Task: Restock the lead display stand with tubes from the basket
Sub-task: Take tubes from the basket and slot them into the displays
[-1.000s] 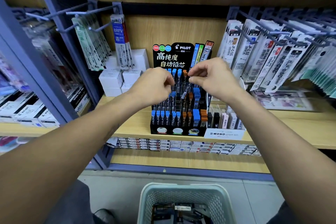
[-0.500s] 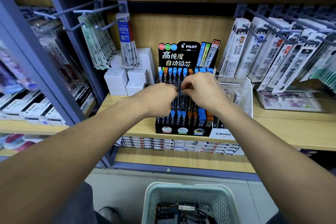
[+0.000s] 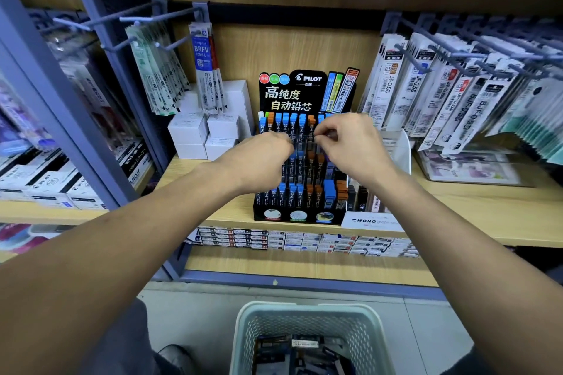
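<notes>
Both hands have lifted from the middle rows of the lead display stand (image 3: 300, 216) toward its upper rows since half a second ago, and they now sit slightly further apart. Left hand (image 3: 259, 158) hangs over the stand's left half, knuckles up, fingers curled downward; whether they clamp anything I cannot tell, because the fingertips are hidden behind the hand. Right hand (image 3: 350, 146) is up by the top row, thumb and forefinger brought together in a pinch on what looks like a slim dark lead tube (image 3: 323, 134), though motion blur makes that hard to confirm. Blue-capped and orange-capped tubes (image 3: 292, 193) stand upright in the slots of the black stand, which sits on the wooden shelf (image 3: 487, 210) with its printed header card rising behind the hands. Down at the bottom of the view, the pale mesh basket (image 3: 307, 313) rests on the floor directly beneath the arms, with dark packs of tubes lying loose inside. White boxes (image 3: 202, 134) are stacked just left of the stand, a clear bin labelled MONO (image 3: 370, 221) stands just to its right, and hanging refill packs (image 3: 426, 85) fill the pegs on both sides.
</notes>
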A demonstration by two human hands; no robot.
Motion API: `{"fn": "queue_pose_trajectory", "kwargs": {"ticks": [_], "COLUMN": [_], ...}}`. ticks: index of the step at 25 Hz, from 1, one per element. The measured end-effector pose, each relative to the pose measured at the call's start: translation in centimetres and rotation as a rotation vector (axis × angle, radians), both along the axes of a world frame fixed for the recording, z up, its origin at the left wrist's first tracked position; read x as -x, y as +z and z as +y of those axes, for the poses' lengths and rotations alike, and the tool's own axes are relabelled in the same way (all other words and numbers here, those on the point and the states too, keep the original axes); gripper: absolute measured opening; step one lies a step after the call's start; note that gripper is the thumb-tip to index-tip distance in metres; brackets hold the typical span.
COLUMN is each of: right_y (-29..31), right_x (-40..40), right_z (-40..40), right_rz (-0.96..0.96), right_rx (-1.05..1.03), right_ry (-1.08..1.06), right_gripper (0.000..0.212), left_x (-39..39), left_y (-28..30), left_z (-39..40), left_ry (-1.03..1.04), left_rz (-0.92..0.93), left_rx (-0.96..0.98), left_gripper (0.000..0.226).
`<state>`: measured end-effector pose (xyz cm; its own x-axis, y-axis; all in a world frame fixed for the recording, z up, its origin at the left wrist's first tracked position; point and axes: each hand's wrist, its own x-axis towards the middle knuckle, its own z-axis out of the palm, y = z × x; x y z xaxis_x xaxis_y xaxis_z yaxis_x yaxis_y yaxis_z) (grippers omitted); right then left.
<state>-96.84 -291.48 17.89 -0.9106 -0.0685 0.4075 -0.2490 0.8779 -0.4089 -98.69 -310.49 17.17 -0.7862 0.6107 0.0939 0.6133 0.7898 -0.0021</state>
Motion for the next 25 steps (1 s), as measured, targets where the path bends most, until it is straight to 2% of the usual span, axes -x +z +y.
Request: {"fn": "queue_pose_trajectory", "kwargs": {"ticks": [2,4,6,8,9,11,13,14,16,18,21,24,25], "right_y": [-0.1,-1.3,-4.6,-9.0,-11.4,-16.0,-20.2,-22.3,-25.5,-27.8,-31.3,-34.3,-34.9], "right_x": [-1.8,-4.5,-7.6,-10.7,-12.1,-14.2,-15.4,-16.1,-17.5,-18.8,-19.6,-19.4,-19.4], "right_z": [0.7,1.1,1.1,0.8,0.7,0.4,0.2,0.1,0.0,0.0,-0.3,-1.0,-1.2], "right_rz": [-0.045,-0.155,-0.465,-0.841,-0.962,-1.077,-1.086,-1.089,-1.150,-1.247,-1.369,-1.445,-1.461], "right_rx": [0.131,0.218,0.184,0.091,0.038,-0.020,-0.093,-0.116,-0.119,-0.109,-0.140,-0.108,-0.091], "right_ry": [0.005,0.043,0.128,0.179,0.178,0.117,0.024,-0.024,-0.074,-0.077,-0.128,-0.240,-0.272], "right_gripper": [0.009,0.012,0.014,0.016,0.016,0.013,0.016,0.019,0.018,0.017,0.045,0.028,0.037], "left_x": [-1.8,-4.7,-8.1,-10.6,-11.6,-12.9,-13.8,-14.4,-15.6,-16.7,-18.1,-19.4,-19.6], "left_y": [0.6,0.2,-2.7,-7.1,-9.3,-13.7,-18.1,-20.1,-23.9,-27.2,-31.2,-34.6,-35.3], "left_z": [0.8,2.2,3.6,4.5,4.7,5.0,5.1,5.1,4.7,4.1,3.6,4.1,4.4], "left_ry": [0.013,0.013,0.002,-0.010,-0.005,0.030,0.085,0.123,0.208,0.234,0.235,0.290,0.305], "left_rz": [0.061,0.013,-0.157,-0.340,-0.405,-0.503,-0.644,-0.724,-0.849,-0.973,-1.106,-1.138,-1.104], "left_rx": [-0.089,-0.140,-0.080,0.081,0.167,0.226,0.212,0.192,0.156,0.179,0.275,0.344,0.361], "left_gripper": [0.034,0.024,0.023,0.023,0.019,0.017,0.028,0.025,0.002,0.023,0.047,0.078,0.087]}}
